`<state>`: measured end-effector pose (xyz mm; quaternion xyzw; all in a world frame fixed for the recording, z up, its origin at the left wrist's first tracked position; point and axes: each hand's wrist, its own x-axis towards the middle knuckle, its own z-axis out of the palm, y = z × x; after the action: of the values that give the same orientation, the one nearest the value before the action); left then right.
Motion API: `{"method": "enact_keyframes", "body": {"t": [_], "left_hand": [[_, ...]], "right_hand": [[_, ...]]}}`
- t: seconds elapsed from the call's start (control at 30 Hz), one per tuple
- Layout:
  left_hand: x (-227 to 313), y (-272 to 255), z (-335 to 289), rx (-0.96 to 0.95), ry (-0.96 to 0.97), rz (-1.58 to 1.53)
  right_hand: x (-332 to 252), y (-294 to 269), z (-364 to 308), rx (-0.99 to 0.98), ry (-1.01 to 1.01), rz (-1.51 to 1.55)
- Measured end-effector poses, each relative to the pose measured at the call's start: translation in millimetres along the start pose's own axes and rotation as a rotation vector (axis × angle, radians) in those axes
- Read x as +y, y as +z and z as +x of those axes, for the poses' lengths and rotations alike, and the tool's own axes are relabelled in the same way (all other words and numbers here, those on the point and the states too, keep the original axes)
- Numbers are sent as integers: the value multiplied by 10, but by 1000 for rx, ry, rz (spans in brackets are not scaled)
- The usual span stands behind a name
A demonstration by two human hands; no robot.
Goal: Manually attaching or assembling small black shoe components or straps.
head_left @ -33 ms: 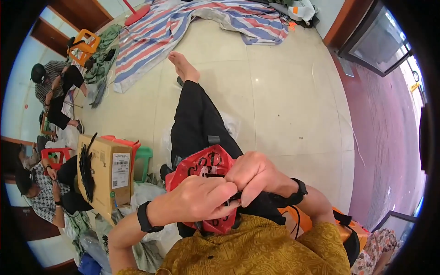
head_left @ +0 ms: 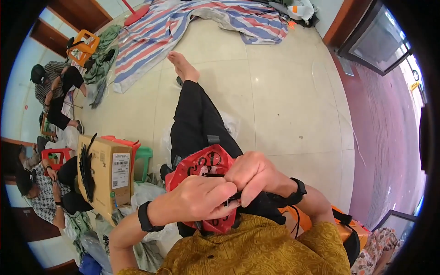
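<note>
My left hand [head_left: 199, 197] and my right hand [head_left: 254, 175] meet above my lap, fingers closed in a pinch. Between them is a small black strap-like piece [head_left: 233, 198], mostly covered by the fingers; its exact kind does not show. A short dark end [head_left: 213, 175] sticks out above the left knuckles. Under the hands a red plastic bag [head_left: 199, 161] with black print lies spread over my black trousers [head_left: 195, 121]. Each of my wrists wears a black band.
At my left stands a cardboard box [head_left: 103, 160] with a bundle of black cords [head_left: 86, 172] on top. Green and red stools [head_left: 144, 158] stand beside it. Two people [head_left: 50, 87] sit further left. A striped tarp [head_left: 156, 43] covers the far floor; an orange container [head_left: 355, 231] sits at my right.
</note>
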<state>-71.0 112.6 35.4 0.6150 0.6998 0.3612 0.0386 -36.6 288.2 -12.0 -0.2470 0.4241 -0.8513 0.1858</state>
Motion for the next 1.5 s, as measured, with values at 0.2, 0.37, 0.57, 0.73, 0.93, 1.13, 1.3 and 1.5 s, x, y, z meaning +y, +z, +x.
{"method": "enact_keyframes", "body": {"t": [0.2,0.37,0.57,0.73,0.93,1.13,1.3,1.5], "left_hand": [[-20,93,-6,105,-43,-116],[5,10,135,-198,-169,-63],[-40,222,133,158,-128,-183],[-101,264,174,170,-183,-231],[-58,286,163,229,-250,-194],[-58,297,144,299,-251,-247],[-67,304,100,355,-274,-322],[-129,324,59,353,-454,-568]], "right_hand": [[75,37,-50,46,-102,73],[138,-1,-144,118,-125,116],[148,3,-222,210,-166,254],[131,-78,-244,272,-207,267],[113,-58,-240,319,-248,133],[95,17,-184,313,-388,101],[94,8,-135,327,-355,87],[82,-63,-88,371,-278,125]]}}
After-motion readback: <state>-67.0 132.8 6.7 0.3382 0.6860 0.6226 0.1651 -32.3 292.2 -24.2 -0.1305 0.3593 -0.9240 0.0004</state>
